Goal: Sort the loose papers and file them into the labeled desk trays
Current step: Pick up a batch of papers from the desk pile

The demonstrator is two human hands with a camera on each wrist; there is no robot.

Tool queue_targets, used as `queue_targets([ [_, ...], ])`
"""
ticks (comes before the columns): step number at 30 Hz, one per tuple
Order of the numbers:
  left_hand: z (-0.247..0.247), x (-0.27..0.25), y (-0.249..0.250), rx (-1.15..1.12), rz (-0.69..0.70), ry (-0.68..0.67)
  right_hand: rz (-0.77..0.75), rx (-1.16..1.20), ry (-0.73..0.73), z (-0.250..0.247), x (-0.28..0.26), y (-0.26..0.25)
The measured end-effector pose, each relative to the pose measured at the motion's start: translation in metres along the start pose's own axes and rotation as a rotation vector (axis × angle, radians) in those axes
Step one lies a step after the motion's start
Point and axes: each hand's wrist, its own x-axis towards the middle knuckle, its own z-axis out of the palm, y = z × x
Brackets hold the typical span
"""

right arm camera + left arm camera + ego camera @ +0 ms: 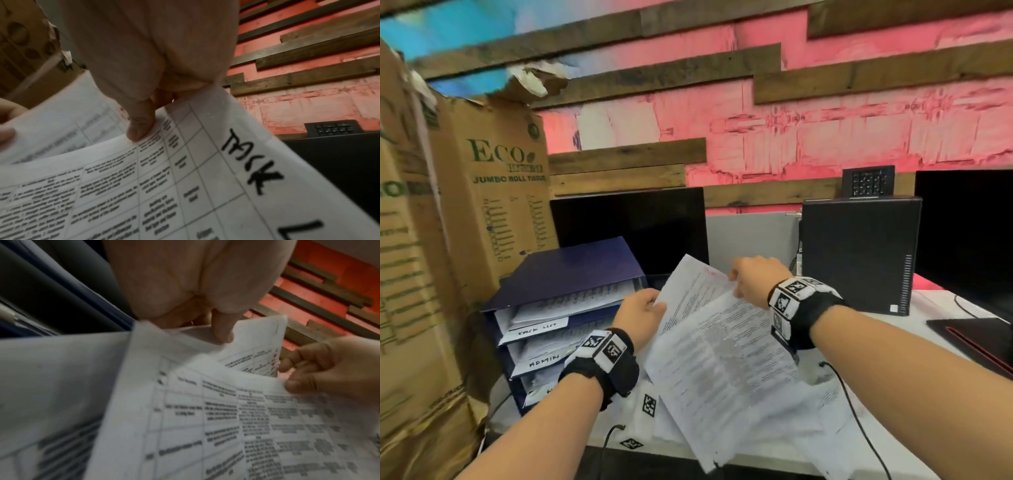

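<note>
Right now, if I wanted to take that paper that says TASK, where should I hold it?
Pinch the TASK sheet by its top edge, coming from the right, where the right hand pinches it, thumb on top. It is a thin, floppy sheet held up off the desk, so an edge pinch probably works best. The left hand holds another sheet.

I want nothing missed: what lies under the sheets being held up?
More loose papers on the desk, some with square printed markers, plus a black cable. What the held sheets cover stays hidden.

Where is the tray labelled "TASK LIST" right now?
In the head view, the TASK LIST tray sits at the left, top level of the blue stacked trays, above the ADMIN tray and beside the cardboard box.
</note>
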Motion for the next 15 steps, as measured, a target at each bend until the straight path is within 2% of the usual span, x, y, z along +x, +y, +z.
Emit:
queue_targets([
  [3, -0.003, -0.008, 0.0, -0.037, 0.018, -0.05, -0.039, 0.027, 0.049, -0.006, 0.002, -0.02],
  [8, -0.003, -0.017, -0.006, 0.0, -0.039, -0.104, -0.066, 0.078, 0.073, -0.009, 0.004, -0.039],
  [12, -0.007, -0.018, -0.016, -0.034, -0.088, 0.029, -0.036, 0.12, 0.115, 0.008, 0.007, -0.035],
  [15, -0.017, -0.018, -0.025, -0.122, -0.134, 0.121, 0.105, 0.24, 0.197, 0.022, 0.0, -0.018],
])
